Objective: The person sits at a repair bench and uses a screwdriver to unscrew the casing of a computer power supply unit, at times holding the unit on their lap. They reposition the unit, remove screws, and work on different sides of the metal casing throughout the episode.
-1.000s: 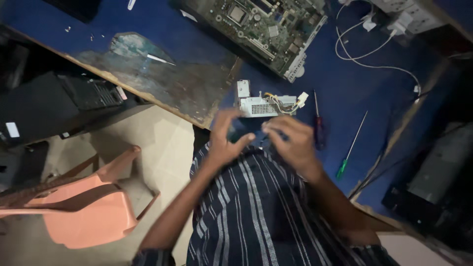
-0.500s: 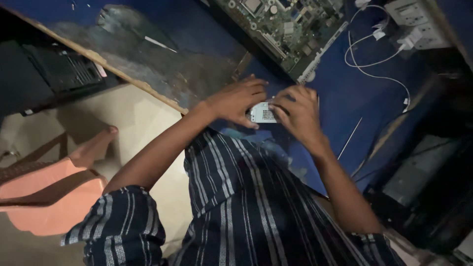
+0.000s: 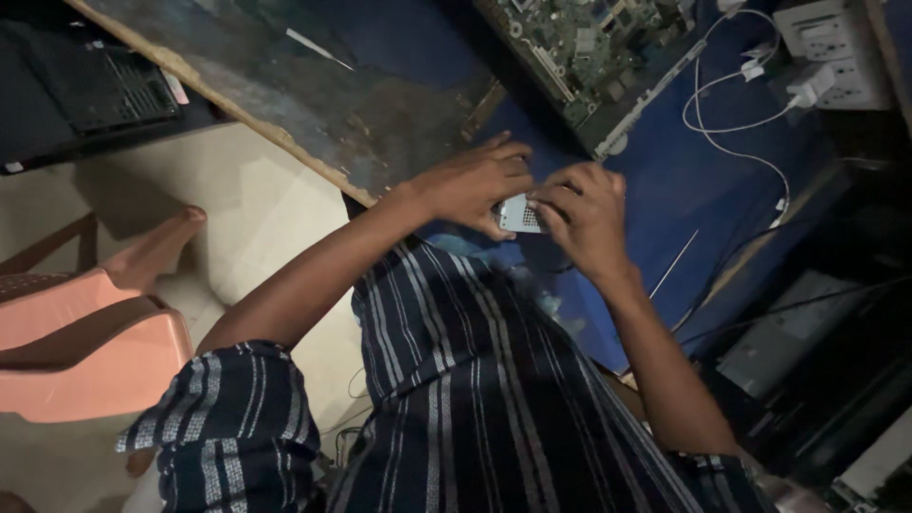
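Head view, looking down over the person's striped shirt (image 3: 475,399). The blue worktop (image 3: 684,180) ran across the upper part of the view, its near-left stretch worn to bare grey. A green circuit board (image 3: 589,47) lay on it at the top, well beyond the hands, and a white cable (image 3: 731,133) looped from a white socket block (image 3: 836,52) at the upper right. A thin rod-like tool (image 3: 673,265) lay on the worktop just to the right of the right wrist. A pink plastic chair (image 3: 85,342) stood on the pale floor at the left.

Both hands met over the near edge of the worktop, directly ahead of the chest. The left hand (image 3: 475,180) and the right hand (image 3: 581,217) each closed on a small silver metal component (image 3: 520,214), which sat between them: left fingers curled over its upper left side, right fingertips pinching its right edge. Only a small perforated face showed, so its long axis could not be told. Neither hand was clearly nearer; the component lay level with both, touching each.
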### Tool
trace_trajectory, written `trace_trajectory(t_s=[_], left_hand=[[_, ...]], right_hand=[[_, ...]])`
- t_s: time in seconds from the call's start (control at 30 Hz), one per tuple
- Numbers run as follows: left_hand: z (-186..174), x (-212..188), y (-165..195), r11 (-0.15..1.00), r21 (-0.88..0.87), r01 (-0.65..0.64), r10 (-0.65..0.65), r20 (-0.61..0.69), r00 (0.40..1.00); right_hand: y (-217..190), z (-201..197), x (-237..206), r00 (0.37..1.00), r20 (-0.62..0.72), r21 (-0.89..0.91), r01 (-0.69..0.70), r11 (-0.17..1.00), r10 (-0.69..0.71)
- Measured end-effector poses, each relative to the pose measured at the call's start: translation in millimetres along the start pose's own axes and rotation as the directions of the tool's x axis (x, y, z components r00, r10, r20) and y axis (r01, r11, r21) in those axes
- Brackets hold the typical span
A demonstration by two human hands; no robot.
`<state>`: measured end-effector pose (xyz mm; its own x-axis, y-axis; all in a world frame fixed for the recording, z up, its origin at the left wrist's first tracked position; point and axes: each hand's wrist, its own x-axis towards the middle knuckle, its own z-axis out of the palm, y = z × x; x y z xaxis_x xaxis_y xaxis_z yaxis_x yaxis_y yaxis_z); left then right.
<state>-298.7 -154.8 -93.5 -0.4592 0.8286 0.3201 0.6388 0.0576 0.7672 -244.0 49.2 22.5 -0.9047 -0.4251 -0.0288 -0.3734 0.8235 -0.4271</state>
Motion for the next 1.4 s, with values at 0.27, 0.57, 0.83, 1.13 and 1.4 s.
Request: trace_trajectory(t_s=[0.27,0.57,0.83,1.13,1.4], left_hand=[[-2,-4,2,1.0,-0.011,0.016,-0.016,-0.027,1.0],[3,-6,3,1.0,-0.012,0.006,-0.007,-0.033,0.999],[6,-15,2,1.0,-0.008,0.014,-0.015,-0.032,0.999],[8,-18,2,0.999,-0.023,0.025,-0.026,-0.041,0.999],[10,-22,1,0.999,-0.036,0.013,-0.015,-0.053,0.998]], right_hand=[[-15,-3,4,0.991,0.07,-0.213,0.127,0.969,-0.114],[-25,3,1,0.992,0.061,-0.268,0.126,0.955,-0.114],[-29,11,-1,0.995,0.014,-0.226,0.104,0.969,-0.104],[-29,10,-7,0.994,0.026,-0.209,0.108,0.972,-0.105],[-35,12,-9,0.989,0.051,-0.271,0.145,0.952,-0.137]])
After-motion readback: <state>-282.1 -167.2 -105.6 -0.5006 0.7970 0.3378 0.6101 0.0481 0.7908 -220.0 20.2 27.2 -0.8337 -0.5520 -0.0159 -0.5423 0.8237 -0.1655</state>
